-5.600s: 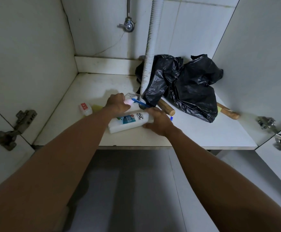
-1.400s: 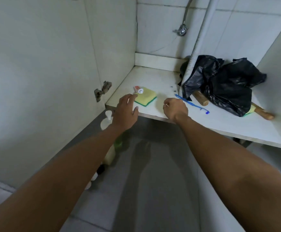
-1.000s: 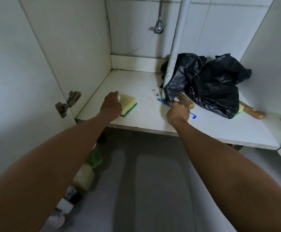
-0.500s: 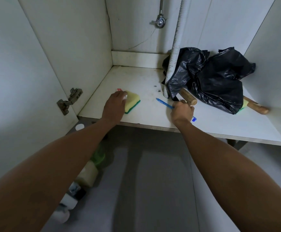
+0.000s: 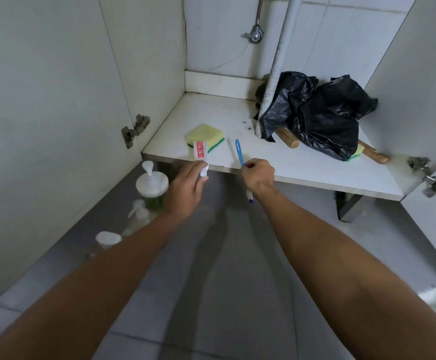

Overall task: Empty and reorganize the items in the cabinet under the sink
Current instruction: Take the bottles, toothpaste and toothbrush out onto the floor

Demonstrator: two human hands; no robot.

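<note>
My left hand (image 5: 185, 188) holds a small white and red tube (image 5: 200, 154) by its cap end, just in front of the cabinet shelf (image 5: 302, 167). My right hand (image 5: 258, 175) is closed around a blue toothbrush (image 5: 239, 152), handle pointing up and back, brush end showing below the fist. A yellow and green sponge (image 5: 206, 133) lies on the shelf near its front left. A crumpled black plastic bag (image 5: 320, 113) sits at the back right, over two wooden handles (image 5: 288, 139) and a second sponge (image 5: 356, 153).
A white corrugated drain hose (image 5: 272, 74) runs down to the shelf beside the bag. On the grey floor at left stand a pump dispenser (image 5: 151, 185), a spray bottle (image 5: 139, 214) and a white-capped bottle (image 5: 108, 239). Open doors with hinges (image 5: 135, 128) flank the cabinet.
Both hands have pulled back off the shelf toward me. The left lifted the small tube away from the sponge; the right picked up the blue toothbrush that lay on the shelf.
</note>
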